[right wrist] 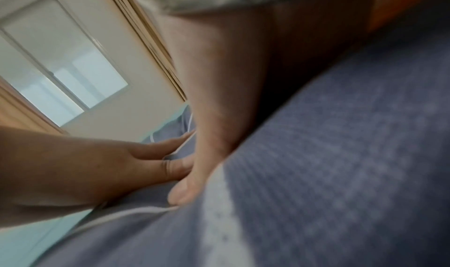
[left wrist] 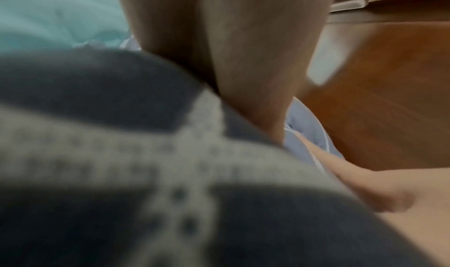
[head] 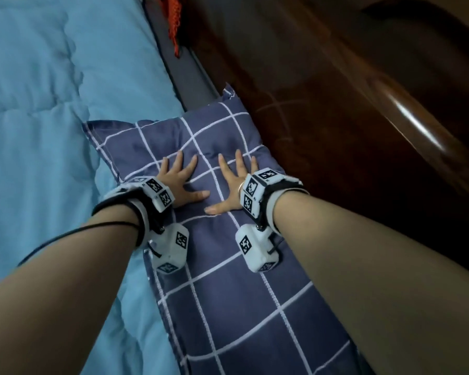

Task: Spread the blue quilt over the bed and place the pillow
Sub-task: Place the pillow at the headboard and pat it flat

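Note:
The light blue quilt (head: 38, 104) lies spread over the bed on the left. A navy pillow (head: 228, 293) with a white grid pattern lies along the bed's right side, against the dark wooden headboard (head: 363, 131). My left hand (head: 183, 182) and my right hand (head: 232, 180) both rest flat on the pillow's far half, fingers spread, thumbs nearly touching. The fabric dents under the palms. In the right wrist view the right hand (right wrist: 219, 78) presses the pillow (right wrist: 340, 155) with the left hand (right wrist: 97, 165) beside it. The left wrist view is blurred pillow fabric (left wrist: 97, 174).
A dark grey strip of bed (head: 184, 77) shows between the quilt and the headboard. Something made of red-orange netting (head: 175, 23) hangs at the top edge. The right wrist view shows a window (right wrist: 60, 63) in a pale wall.

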A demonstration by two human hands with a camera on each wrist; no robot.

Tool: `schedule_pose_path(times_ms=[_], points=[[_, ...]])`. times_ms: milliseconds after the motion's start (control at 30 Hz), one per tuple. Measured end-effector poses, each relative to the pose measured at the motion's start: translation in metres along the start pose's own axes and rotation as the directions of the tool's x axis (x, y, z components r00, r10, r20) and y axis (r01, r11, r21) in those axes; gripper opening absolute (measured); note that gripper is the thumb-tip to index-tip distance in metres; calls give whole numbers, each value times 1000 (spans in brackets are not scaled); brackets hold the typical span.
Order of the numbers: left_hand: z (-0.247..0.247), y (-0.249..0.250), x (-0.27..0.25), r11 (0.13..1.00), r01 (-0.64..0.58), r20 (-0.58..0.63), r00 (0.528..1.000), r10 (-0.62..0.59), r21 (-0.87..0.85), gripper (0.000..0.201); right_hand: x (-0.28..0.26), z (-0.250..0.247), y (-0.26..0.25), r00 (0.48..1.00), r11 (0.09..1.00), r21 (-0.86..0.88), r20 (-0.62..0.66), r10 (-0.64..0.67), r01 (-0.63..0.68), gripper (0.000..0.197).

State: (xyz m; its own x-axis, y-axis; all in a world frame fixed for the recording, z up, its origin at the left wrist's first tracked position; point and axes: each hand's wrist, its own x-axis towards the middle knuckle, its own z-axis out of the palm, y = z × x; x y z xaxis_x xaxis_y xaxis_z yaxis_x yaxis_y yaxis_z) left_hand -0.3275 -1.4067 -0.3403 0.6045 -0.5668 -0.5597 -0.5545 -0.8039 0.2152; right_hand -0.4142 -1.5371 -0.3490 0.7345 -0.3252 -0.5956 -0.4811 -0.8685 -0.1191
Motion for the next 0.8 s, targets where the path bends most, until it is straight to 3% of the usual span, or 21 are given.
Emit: schedule_pose_path(times_ms=[133, 267, 300, 367, 433, 500, 600, 733, 800], points=[[-26, 3, -18, 998, -16, -127, 992, 8, -63, 92, -28, -37, 0, 997, 984, 176, -77, 1, 13, 117], [-38, 20, -76, 991, -130, -299, 947, 116, -27, 95, -104, -52, 14, 976, 958, 279, -220, 1, 62, 113], [-30, 22, -90, 986, -169, -295, 942, 160, -4, 97, -122, -42, 19, 977, 954, 293, -214, 4, 60, 115], [4, 20, -106, 976, -211, -174, 961, 216, 44, 104, -142, 3, 27, 993, 961, 275, -115, 20, 13, 120], [50, 16, -108, 971, -202, 4, 979, 203, 124, 109, -148, 59, 28, 999, 982, 187, 24, 36, -40, 122], [82, 18, -102, 969, -182, 55, 983, 175, 168, 109, -143, 97, 26, 997, 983, 172, 48, 57, -64, 120], [83, 28, -105, 978, -149, -42, 987, 157, 147, 107, -138, 95, 30, 997, 980, 190, -39, 67, -59, 117], [62, 26, -148, 990, -138, -177, 975, 137, 9, 112, -179, 60, 43, 986, 966, 258, -153, 73, -31, 113], [70, 31, -171, 983, -186, -148, 972, 184, 0, 117, -199, 67, 49, 984, 955, 293, -160, 81, -31, 113]])
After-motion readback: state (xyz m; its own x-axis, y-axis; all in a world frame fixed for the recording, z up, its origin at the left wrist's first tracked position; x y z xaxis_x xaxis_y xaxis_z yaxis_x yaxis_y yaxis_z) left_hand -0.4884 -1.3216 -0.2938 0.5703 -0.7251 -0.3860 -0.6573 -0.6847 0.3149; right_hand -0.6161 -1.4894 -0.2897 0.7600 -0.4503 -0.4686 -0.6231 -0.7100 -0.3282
